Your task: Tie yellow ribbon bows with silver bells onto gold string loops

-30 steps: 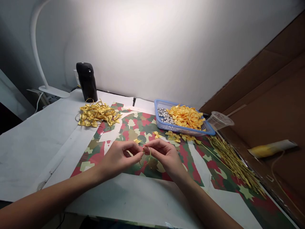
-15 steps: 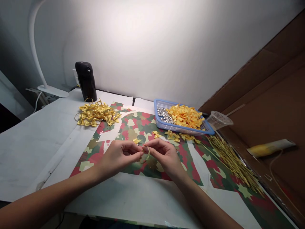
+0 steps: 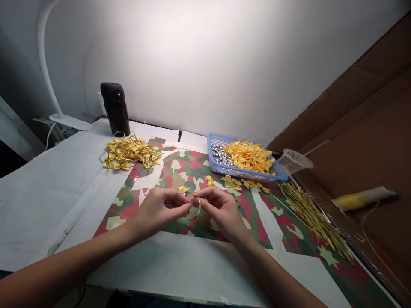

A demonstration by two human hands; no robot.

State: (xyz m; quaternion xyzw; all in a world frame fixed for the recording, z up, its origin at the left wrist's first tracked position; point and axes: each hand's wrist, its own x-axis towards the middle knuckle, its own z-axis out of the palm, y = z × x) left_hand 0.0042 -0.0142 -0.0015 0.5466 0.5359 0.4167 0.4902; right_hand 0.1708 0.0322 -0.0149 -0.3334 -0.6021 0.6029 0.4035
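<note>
Over the camouflage-patterned sheet, a loop of thin gold cord is pinched between both hands. My left hand holds one side with thumb and forefinger. My right hand grips the other side, its fingertips almost touching the left ones. The spot where the cord ends meet is mostly covered by fingers. Just beyond my left fingertips lies a gold ribbon bow. Further bows rest on the sheet in front of the basket.
A blue basket holds yellow bows and silver bells. Gold cords lie in a bundle at right, near a clear plastic cup and cardboard wall. At left are a pile of corded bows, a black bottle and a white lamp.
Both hands stay almost in place, still pinching the cord loop. The whole view has shifted very slightly; nothing else visibly moves.
</note>
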